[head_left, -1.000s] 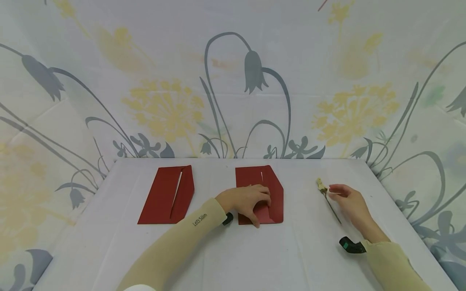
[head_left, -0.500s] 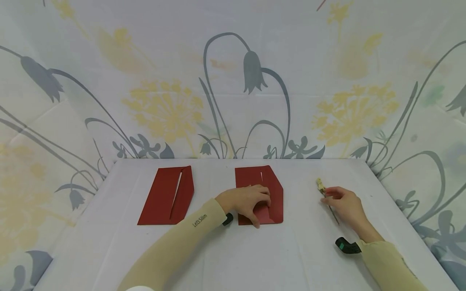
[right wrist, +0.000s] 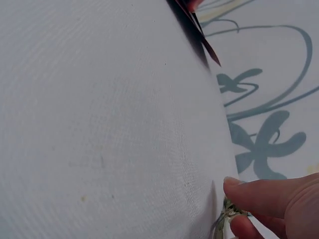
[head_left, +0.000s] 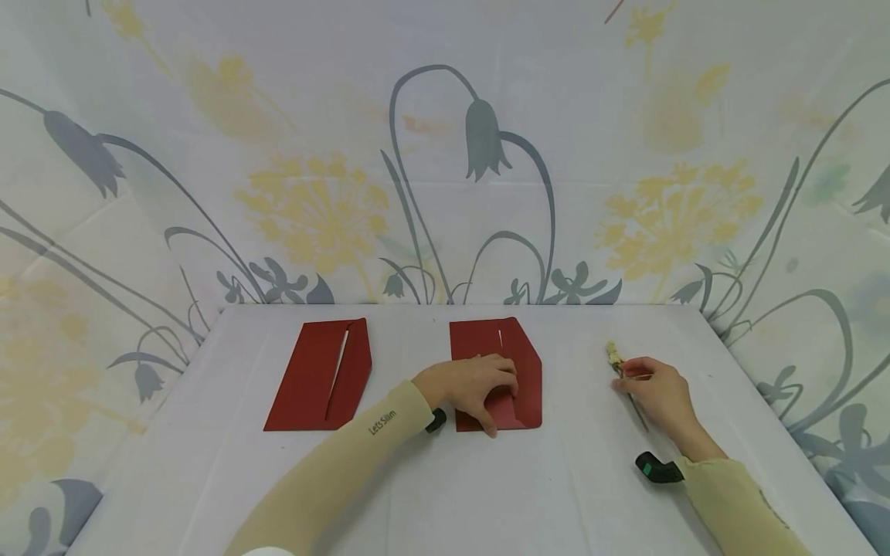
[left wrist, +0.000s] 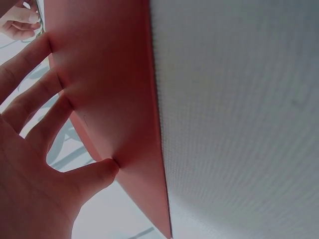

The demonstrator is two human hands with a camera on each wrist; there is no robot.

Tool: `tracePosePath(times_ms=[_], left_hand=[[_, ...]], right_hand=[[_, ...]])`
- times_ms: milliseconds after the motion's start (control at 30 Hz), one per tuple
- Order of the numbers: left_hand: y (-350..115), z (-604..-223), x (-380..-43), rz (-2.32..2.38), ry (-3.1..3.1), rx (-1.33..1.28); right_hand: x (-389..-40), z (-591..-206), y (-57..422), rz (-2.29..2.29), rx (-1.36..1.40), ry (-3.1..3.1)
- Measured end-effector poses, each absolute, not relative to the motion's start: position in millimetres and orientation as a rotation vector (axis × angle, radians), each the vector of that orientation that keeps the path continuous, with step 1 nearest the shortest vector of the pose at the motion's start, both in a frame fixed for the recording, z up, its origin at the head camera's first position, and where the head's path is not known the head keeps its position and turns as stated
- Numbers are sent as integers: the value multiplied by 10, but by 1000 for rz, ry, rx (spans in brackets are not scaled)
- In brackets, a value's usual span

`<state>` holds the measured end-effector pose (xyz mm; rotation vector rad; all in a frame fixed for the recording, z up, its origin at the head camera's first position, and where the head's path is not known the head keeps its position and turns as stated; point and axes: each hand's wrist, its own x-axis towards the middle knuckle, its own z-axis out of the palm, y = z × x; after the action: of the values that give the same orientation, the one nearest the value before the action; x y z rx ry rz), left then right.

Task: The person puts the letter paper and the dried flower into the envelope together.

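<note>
A red envelope (head_left: pixel 530 386) lies in the middle of the table with its pointed flap side to the right. My left hand (head_left: pixel 473 386) rests on it, and the left wrist view shows the spread fingertips and thumb pressing on the red paper (left wrist: pixel 109 84). Further right, a small dried flower (head_left: pixel 613 354) with a pale yellow head and thin stem lies slanted on the cloth. My right hand (head_left: pixel 660 394) pinches its stem just below the head between thumb and fingers. In the right wrist view the thumb (right wrist: pixel 264 195) partly hides the green stem parts (right wrist: pixel 230 208).
A second red envelope (head_left: pixel 306 378) with a slit-like opening lies to the left, partly beside my left sleeve (head_left: pixel 341 463). White cloth (head_left: pixel 501 494) covers the table. A flower-patterned curtain (head_left: pixel 445 154) rises behind its back edge. A black wrist device (head_left: pixel 657 469) sits below my right hand.
My right hand has moved a little left onto the flower and now pinches its stem. The flower has barely shifted. My left hand stays on the middle envelope.
</note>
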<state>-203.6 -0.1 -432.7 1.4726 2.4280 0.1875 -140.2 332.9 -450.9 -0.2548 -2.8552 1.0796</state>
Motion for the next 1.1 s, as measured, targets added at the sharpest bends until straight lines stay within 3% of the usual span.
tracePosePath(times_ms=[1100], left_hand=[[29, -4312, -2027, 128, 2449, 1485]], right_hand=[[-1447, -4406, 3252, 973, -173, -3044]])
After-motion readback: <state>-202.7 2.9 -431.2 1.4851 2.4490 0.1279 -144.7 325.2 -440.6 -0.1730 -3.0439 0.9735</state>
